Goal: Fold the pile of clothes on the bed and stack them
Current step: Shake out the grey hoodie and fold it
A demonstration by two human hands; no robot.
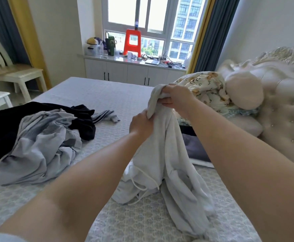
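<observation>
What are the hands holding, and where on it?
Both hands, left and right, grip the bunched top of a white garment.

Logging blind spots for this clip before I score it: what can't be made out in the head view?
- Light grey garment: its type is unclear; it hangs bunched from the left hand and right hand.
- Pile of clothes: the number of items is unclear; the pieces overlap and the left edge cuts them.
- Dark item on the bed: mostly hidden by the right forearm.
- Windowsill clutter: too small to identify.
</observation>
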